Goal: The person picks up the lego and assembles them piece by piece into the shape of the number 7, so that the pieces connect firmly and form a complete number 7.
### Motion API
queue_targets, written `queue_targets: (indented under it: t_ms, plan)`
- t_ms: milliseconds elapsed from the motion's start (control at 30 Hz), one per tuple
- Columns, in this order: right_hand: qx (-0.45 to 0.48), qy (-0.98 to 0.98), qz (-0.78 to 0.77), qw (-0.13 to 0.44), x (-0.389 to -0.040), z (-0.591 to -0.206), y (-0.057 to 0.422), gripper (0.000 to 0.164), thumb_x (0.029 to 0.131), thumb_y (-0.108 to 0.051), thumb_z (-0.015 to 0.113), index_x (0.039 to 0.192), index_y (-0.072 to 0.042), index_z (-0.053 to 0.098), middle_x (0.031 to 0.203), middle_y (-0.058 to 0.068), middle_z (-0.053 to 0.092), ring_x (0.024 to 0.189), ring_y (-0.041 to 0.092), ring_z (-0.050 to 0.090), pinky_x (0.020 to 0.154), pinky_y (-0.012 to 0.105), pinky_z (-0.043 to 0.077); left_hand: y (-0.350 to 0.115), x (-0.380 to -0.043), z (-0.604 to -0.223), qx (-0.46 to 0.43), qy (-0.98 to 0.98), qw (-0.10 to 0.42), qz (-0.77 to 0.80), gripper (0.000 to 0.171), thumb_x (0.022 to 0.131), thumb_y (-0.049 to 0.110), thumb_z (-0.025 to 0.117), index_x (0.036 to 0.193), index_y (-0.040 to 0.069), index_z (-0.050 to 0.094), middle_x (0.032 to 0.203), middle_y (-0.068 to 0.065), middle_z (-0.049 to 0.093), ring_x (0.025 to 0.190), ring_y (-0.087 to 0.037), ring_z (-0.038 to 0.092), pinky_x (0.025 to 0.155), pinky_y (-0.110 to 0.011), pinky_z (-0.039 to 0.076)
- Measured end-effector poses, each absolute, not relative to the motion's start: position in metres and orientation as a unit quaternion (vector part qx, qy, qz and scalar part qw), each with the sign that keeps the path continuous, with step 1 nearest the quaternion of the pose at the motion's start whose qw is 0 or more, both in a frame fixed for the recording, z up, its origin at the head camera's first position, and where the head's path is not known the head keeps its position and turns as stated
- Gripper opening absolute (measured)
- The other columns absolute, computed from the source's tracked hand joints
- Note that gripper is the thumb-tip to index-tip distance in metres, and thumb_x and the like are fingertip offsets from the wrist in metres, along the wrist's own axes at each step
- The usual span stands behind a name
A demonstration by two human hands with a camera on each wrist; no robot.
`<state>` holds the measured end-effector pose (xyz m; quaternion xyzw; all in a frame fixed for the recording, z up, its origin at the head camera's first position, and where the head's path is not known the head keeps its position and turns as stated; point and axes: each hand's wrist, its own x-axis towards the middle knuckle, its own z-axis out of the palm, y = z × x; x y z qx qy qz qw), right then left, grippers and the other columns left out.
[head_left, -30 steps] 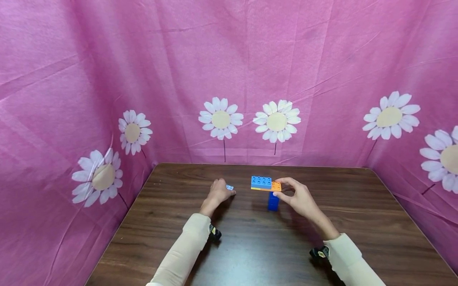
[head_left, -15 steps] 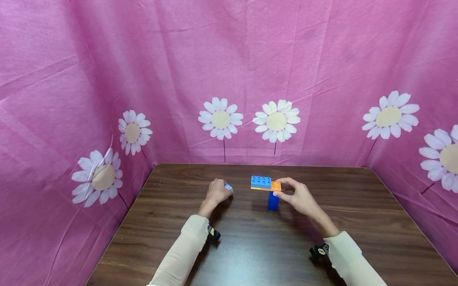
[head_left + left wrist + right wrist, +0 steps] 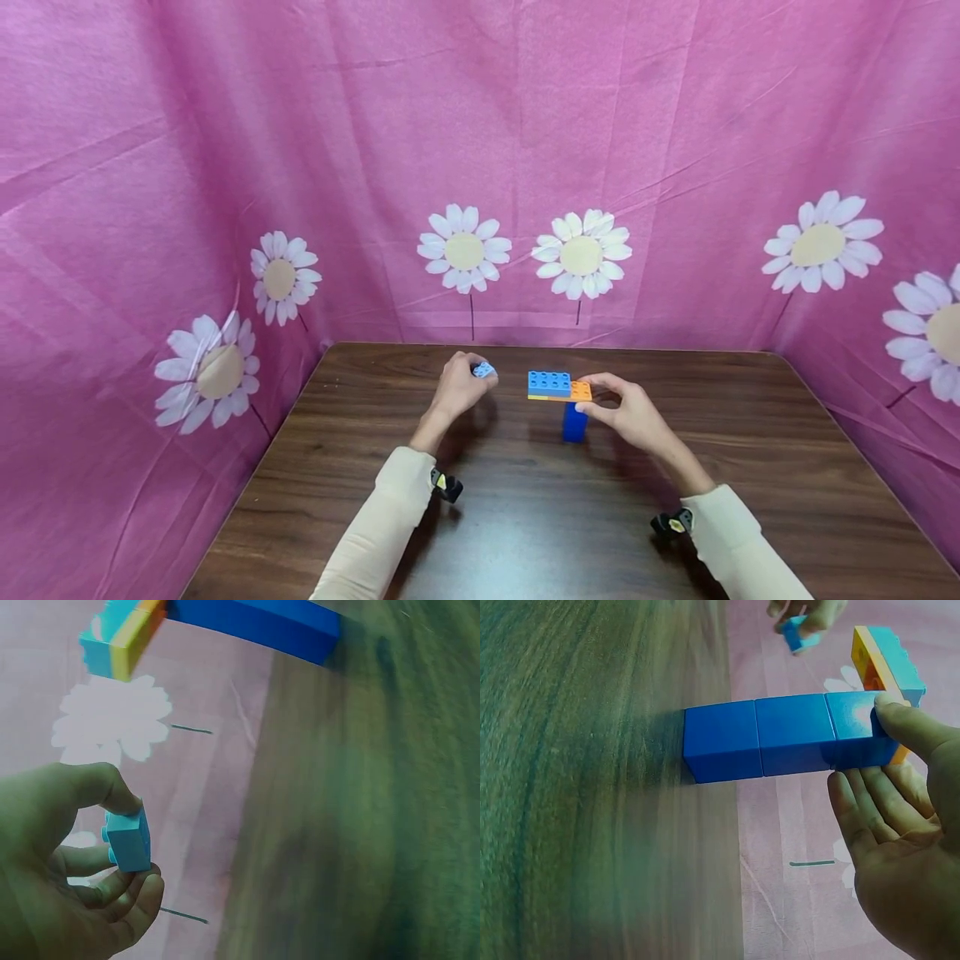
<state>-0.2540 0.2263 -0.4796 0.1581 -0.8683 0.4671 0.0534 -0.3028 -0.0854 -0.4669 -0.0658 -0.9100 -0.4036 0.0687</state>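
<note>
A small light-blue toy brick (image 3: 130,841) is pinched between the thumb and fingers of my left hand (image 3: 458,387), raised above the table left of the built piece. My right hand (image 3: 632,419) grips the top of a column of stacked dark-blue bricks (image 3: 795,735) that stands upright on the table. Across the column's top lie an orange brick (image 3: 581,390) and a thin yellow one (image 3: 129,649), jutting out to the left. On these sits a longer light-blue brick (image 3: 549,382) with studs up. In the right wrist view, the right thumb presses the column's uppermost brick.
The brown wooden table (image 3: 525,533) spreads under both arms. Behind and beside it hangs a pink curtain (image 3: 525,125) printed with white daisies. A black wrist camera (image 3: 448,487) sits below the left cuff, another black camera (image 3: 667,525) at the right cuff.
My left hand first shifts slightly left with the small light-blue brick, then lifts it off the table. The right hand stays on the built piece, which stands as before.
</note>
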Motion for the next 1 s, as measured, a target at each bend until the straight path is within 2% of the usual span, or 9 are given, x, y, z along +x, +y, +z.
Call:
queue_targets:
  t_ms: [100,300,433,567,733,1000]
  plan:
    - [0.154,-0.87,0.466,0.05,-0.253,-0.478,0.227,0.038,0.094,-0.016,0.084,0.128,-0.004,0.071,0.114,0.013,0.077,0.102,0.022,0.071,0.088,0.021,0.058,-0.083,-0.302,-0.459,-0.081,-0.906,0.079,-0.409,0.033,0.085,0.021,0.08,0.112,0.003,0.077,0.11,-0.012,0.067,0.097,-0.024,0.06,0.085,-0.036,0.05]
    - [0.155,-0.869,0.468,0.043,-0.253,-0.477,0.228,0.039,0.095,-0.018,0.082,0.129,-0.003,0.071,0.118,0.015,0.076,0.107,0.027,0.072,0.089,0.028,0.061,-0.08,-0.301,-0.445,-0.112,-0.9,0.102,-0.409,0.029,0.083,0.02,0.082,0.108,0.006,0.079,0.106,-0.01,0.069,0.097,-0.023,0.062,0.086,-0.036,0.052]
    - [0.155,-0.866,0.474,0.039,-0.253,-0.479,0.229,0.04,0.095,-0.019,0.082,0.13,-0.004,0.07,0.119,0.015,0.076,0.108,0.027,0.072,0.088,0.027,0.061,-0.075,-0.296,-0.437,-0.125,-0.892,0.108,-0.42,0.031,0.082,0.018,0.081,0.111,0.006,0.078,0.106,-0.009,0.068,0.096,-0.022,0.062,0.085,-0.035,0.052]
    - [0.158,-0.862,0.481,0.039,-0.254,-0.48,0.228,0.039,0.095,-0.018,0.083,0.129,-0.003,0.071,0.118,0.015,0.077,0.109,0.028,0.073,0.088,0.023,0.06,-0.071,-0.29,-0.428,-0.147,-0.882,0.103,-0.436,0.035,0.084,0.017,0.08,0.116,0.004,0.077,0.107,-0.009,0.066,0.095,-0.024,0.063,0.083,-0.032,0.053]
    - [0.156,-0.861,0.482,0.039,-0.254,-0.481,0.228,0.039,0.094,-0.017,0.083,0.129,-0.003,0.07,0.118,0.015,0.076,0.107,0.027,0.073,0.087,0.023,0.06,-0.064,-0.284,-0.418,-0.176,-0.874,0.091,-0.443,0.035,0.087,0.014,0.08,0.12,0.003,0.076,0.108,-0.008,0.064,0.091,-0.019,0.065,0.081,-0.026,0.054]
    - [0.153,-0.859,0.486,0.04,-0.255,-0.482,0.226,0.041,0.094,-0.015,0.084,0.13,-0.001,0.07,0.118,0.017,0.076,0.105,0.024,0.074,0.086,0.022,0.061,-0.053,-0.277,-0.406,-0.214,-0.86,0.075,-0.457,0.034,0.088,0.014,0.078,0.121,0.007,0.076,0.107,-0.006,0.061,0.086,-0.016,0.064,0.074,-0.024,0.056]
